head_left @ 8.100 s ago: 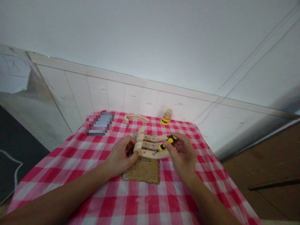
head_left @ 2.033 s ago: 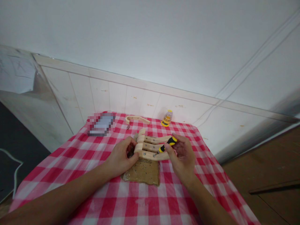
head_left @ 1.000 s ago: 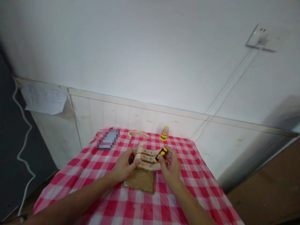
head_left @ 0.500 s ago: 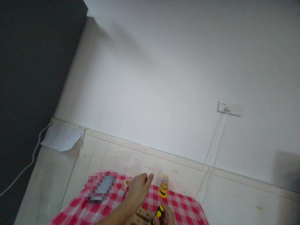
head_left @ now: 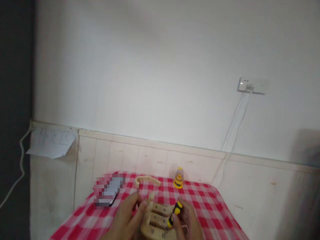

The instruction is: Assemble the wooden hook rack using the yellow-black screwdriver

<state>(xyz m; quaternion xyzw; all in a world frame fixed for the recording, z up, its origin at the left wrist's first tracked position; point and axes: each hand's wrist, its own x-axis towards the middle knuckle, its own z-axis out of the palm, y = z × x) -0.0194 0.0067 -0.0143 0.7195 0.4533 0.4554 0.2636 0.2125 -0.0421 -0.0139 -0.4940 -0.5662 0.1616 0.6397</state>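
A slatted wooden piece [head_left: 158, 218] with several dark screw heads lies low in the view, partly cut off by the bottom edge. My left hand [head_left: 128, 215] grips its left edge, thumb on the wood and fingers curled. A black and yellow screwdriver [head_left: 178, 208] is in my closed right hand [head_left: 188, 220]. It is tilted, its tip down at the wood by a screw near the front. Beyond my hands, a curved wooden strip [head_left: 150, 180] rests on the cloth. A small dark thing [head_left: 137, 190] shows by my left fingertips, too small to name.
The red and white checked cloth [head_left: 212, 206] covers the table. A yellow screwdriver-bit case [head_left: 178, 178] stands upright at its back, and a pixelated phone [head_left: 112, 190] lies at the left. Behind are a white wall, a socket [head_left: 252, 86] with cables, and a paper sheet [head_left: 52, 141].
My left hand has come back from over the far part of the cloth to the slatted wooden piece, uncovering the curved strip. The view has levelled. The screwdriver stays in my right hand.
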